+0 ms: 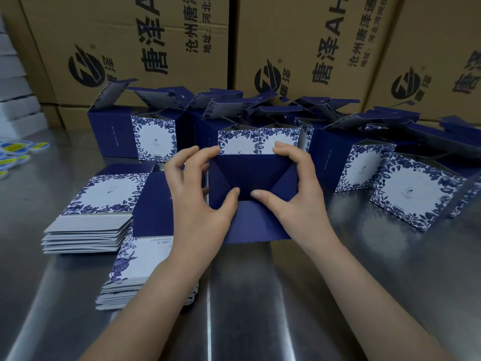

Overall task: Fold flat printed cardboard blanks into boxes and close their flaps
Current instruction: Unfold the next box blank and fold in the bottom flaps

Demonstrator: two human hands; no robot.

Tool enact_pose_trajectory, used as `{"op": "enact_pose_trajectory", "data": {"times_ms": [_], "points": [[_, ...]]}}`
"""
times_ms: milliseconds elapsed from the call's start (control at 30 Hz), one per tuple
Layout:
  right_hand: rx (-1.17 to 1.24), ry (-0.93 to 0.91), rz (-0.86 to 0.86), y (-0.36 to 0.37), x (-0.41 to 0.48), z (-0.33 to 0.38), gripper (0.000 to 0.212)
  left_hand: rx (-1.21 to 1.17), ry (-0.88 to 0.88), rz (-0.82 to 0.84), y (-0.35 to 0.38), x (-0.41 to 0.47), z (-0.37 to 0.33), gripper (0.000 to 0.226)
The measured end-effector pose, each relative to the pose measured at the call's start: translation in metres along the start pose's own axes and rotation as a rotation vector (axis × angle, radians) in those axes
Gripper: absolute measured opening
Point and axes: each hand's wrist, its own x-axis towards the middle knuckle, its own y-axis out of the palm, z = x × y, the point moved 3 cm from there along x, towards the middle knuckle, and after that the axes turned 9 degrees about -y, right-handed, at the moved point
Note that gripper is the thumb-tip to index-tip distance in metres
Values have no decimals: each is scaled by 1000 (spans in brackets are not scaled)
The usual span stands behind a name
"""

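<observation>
A dark blue box (pixel 253 175) stands in the middle of the steel table with its folded end flaps facing me. My left hand (pixel 197 188) grips its left side, fingers curled over the top left corner and thumb pressing on the flaps. My right hand (pixel 294 188) grips the right side the same way, its thumb on the centre of the flaps. One blue flap (pixel 257 222) lies out flat toward me. Two stacks of flat printed blanks (pixel 99 204) (pixel 132 267) lie to the left.
Several folded blue and white boxes (pixel 406 188) with open lids stand behind and to the right. Big brown cartons (pixel 299 43) wall off the back. Blue and yellow stickers (pixel 15 152) lie at the far left edge of the steel table (pixel 260 308).
</observation>
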Motion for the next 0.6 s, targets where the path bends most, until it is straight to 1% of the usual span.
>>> {"op": "enact_pose_trajectory", "data": {"times_ms": [133,367,500,600], "points": [[21,16,30,-1,0,0,72,3,-2,19,0,0,1,69],[71,57,68,1,0,4,66,-49,-35,62,-1,2,2,67],[99,70,55,0,1,4,56,-44,-52,88,-1,3,3,70],[120,63,22,-2,2,2,49,-66,-75,135,0,3,2,79]]}}
